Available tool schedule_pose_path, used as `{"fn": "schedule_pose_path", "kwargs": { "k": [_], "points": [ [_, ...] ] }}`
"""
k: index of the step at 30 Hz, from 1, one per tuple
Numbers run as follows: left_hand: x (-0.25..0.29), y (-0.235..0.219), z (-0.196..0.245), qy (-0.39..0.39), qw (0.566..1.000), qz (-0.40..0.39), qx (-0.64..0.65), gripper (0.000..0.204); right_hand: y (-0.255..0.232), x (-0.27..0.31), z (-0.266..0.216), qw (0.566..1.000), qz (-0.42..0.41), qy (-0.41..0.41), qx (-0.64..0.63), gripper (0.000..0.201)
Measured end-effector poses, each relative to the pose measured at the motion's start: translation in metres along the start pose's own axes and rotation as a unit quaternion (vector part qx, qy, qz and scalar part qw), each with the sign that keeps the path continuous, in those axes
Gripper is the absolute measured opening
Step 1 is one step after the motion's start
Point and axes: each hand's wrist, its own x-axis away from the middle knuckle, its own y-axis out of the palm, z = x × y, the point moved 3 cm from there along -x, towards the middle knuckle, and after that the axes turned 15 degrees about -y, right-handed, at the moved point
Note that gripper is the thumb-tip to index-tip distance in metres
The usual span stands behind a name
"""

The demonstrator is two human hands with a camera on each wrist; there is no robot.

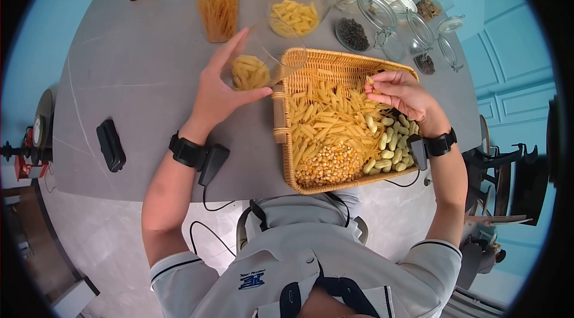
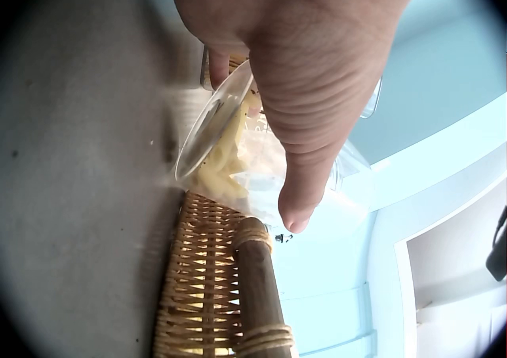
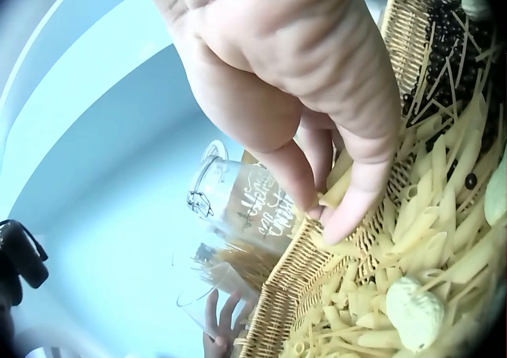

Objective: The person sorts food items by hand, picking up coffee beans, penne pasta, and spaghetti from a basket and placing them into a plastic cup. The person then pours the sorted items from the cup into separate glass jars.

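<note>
My left hand [image 1: 218, 95] grips a clear cup-like container [image 1: 270, 49] beside the left end of a wicker basket [image 1: 287, 156]. Some penne [image 1: 250, 72] lies in its bottom, and its round base [image 2: 212, 132] shows in the left wrist view. Over the basket's far right part, my right hand [image 1: 402, 92] pinches a piece of penne [image 1: 369, 80] between thumb and fingertips. Loose penne [image 1: 326, 111] fills much of the basket below. Corn kernels [image 1: 332, 164] are heaped at the near side, with peanuts [image 1: 391, 149] to their right.
Behind the basket stand a jar of penne [image 1: 294, 17], a tall container of spaghetti [image 1: 218, 7] and a tipped jar with dark beans [image 1: 353, 34]. More open clip-top jars [image 1: 421, 34] crowd the back right. A black case [image 1: 111, 145] lies on the grey table at left.
</note>
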Motion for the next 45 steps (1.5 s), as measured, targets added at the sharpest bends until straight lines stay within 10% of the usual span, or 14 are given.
{"fn": "schedule_pose_path", "kwargs": {
  "k": [24, 36, 45],
  "points": [
    [0.001, -0.001, 0.001, -0.003, 1.000, 0.000, -0.001, 0.100, 0.004, -0.007, -0.016, 0.996, 0.049, -0.074, 0.008, 0.027],
    [0.000, -0.001, 0.005, -0.007, 0.999, -0.013, -0.031, 0.104, 0.153, -0.052, -0.083, 0.951, -0.130, -0.195, 0.204, 0.032],
    [0.000, -0.001, 0.005, -0.006, 1.000, -0.020, -0.018, 0.106, 0.172, -0.068, -0.076, 0.899, -0.179, -0.249, 0.313, 0.032]
  ]
}}
